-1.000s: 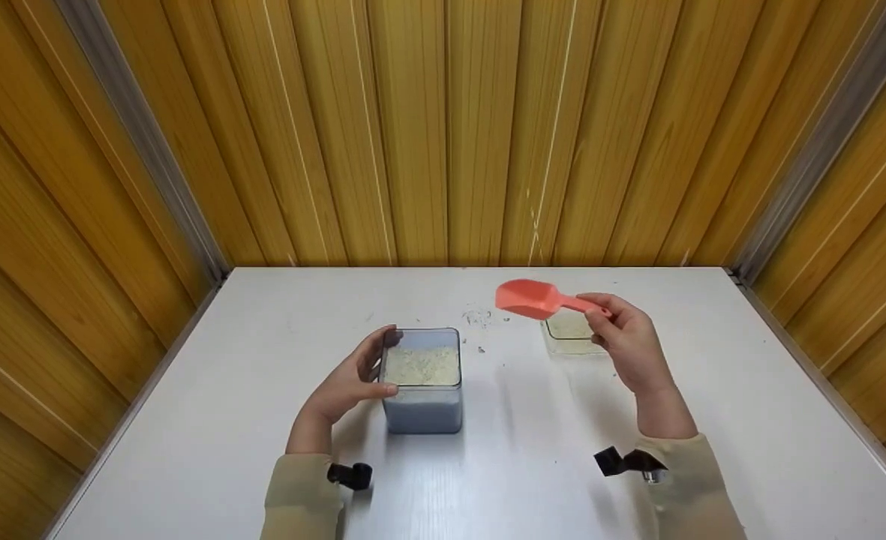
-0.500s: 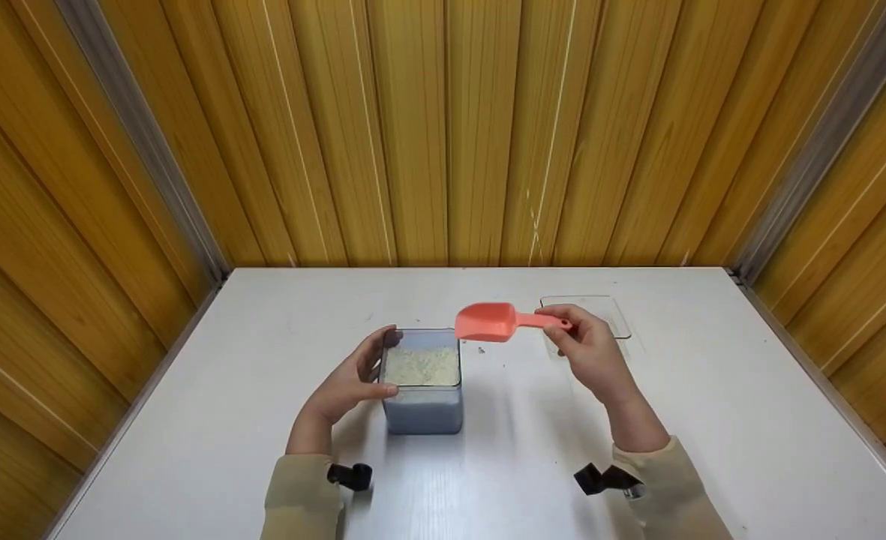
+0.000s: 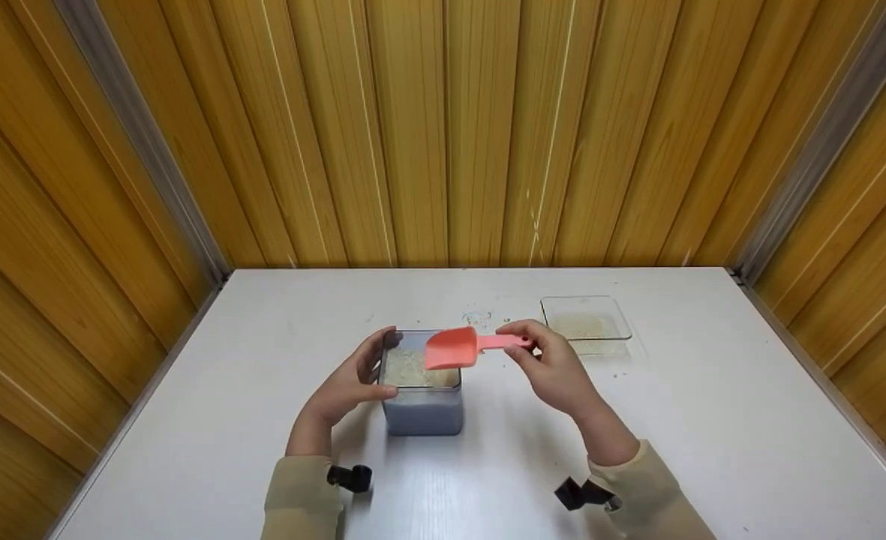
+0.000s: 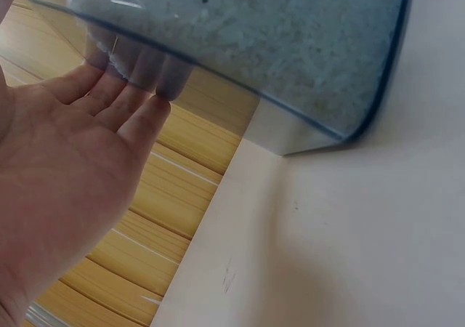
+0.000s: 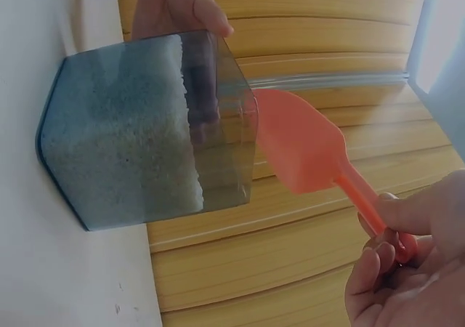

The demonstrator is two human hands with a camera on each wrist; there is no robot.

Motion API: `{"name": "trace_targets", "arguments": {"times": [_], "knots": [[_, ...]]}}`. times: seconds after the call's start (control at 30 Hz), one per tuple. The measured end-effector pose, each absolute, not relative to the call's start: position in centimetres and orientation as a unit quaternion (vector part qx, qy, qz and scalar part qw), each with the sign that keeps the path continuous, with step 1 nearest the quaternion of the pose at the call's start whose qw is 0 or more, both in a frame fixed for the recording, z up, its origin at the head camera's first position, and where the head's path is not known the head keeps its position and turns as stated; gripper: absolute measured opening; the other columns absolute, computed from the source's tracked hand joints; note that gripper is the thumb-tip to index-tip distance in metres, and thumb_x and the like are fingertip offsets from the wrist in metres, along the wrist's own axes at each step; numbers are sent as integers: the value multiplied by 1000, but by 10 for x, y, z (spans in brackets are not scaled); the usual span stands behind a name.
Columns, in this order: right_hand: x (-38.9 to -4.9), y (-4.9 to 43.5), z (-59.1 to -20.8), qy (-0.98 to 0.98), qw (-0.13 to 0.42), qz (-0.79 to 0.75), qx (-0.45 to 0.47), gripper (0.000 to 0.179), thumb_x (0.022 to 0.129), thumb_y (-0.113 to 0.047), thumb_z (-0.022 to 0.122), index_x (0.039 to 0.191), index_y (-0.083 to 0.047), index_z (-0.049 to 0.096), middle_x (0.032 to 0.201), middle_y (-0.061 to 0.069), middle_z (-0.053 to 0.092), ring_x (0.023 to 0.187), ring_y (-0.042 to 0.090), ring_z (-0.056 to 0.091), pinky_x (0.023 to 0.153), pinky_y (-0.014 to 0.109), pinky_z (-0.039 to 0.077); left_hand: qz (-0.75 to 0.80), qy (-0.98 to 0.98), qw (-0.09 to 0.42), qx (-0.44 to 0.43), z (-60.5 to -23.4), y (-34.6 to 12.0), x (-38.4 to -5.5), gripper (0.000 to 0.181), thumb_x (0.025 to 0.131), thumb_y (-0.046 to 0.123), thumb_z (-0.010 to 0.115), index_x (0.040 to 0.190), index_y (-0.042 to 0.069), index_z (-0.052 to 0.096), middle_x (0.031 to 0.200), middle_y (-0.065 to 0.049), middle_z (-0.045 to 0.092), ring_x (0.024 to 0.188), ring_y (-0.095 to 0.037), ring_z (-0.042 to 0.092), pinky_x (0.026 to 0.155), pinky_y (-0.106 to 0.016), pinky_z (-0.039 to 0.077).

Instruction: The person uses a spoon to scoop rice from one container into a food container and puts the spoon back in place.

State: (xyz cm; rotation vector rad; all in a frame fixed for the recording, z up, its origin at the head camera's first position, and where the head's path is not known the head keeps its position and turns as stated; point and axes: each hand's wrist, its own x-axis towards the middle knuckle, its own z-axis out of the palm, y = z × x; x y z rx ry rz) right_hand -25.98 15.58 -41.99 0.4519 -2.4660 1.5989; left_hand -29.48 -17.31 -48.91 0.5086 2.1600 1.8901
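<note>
A blue-tinted clear square container (image 3: 423, 411) stands upright on the table, filled partway with pale grains (image 3: 405, 369) that look like rice. My left hand (image 3: 346, 384) holds it at the left, thumb at the near rim and fingers along the side; the left wrist view shows the fingers (image 4: 147, 120) against the wall. My right hand (image 3: 555, 367) pinches the handle of a coral-red scoop (image 3: 454, 349). The scoop's bowl is over the container's open top, above the grains and hiding part of them. In the right wrist view the bowl (image 5: 301, 145) looks empty and sits outside the grains.
A clear rectangular dish (image 3: 587, 306) with some pale grains stands at the back right of the white table (image 3: 713, 420). Several loose grains lie behind and right of the container. Yellow wood-look walls (image 3: 480, 135) close off the back and sides.
My right hand has carried the scoop leftward and slightly nearer, from in front of the clear dish to over the container. The dish is uncovered to view. My left hand keeps its place.
</note>
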Motion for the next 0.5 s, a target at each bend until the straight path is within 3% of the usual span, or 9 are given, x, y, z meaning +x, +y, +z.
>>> {"name": "trace_targets", "arguments": {"times": [0.3,0.5], "knots": [[-250,127,-415,-862,112,459,184,17,96,-2,68,113,-6,70,94,5,63,73,12,50,65,20,44,642,739,112,170,-490,-174,-295,110,76,24,91,164,19,24,173,-5,20,163,-28,7,131,-50,11],[-246,109,-398,-900,109,373,198,10,97,-3,67,107,-4,69,99,7,66,82,16,56,77,33,53,643,736,115,176,-489,-175,-295,111,77,22,91,164,17,23,173,-7,20,163,-29,8,131,-51,12]]}}
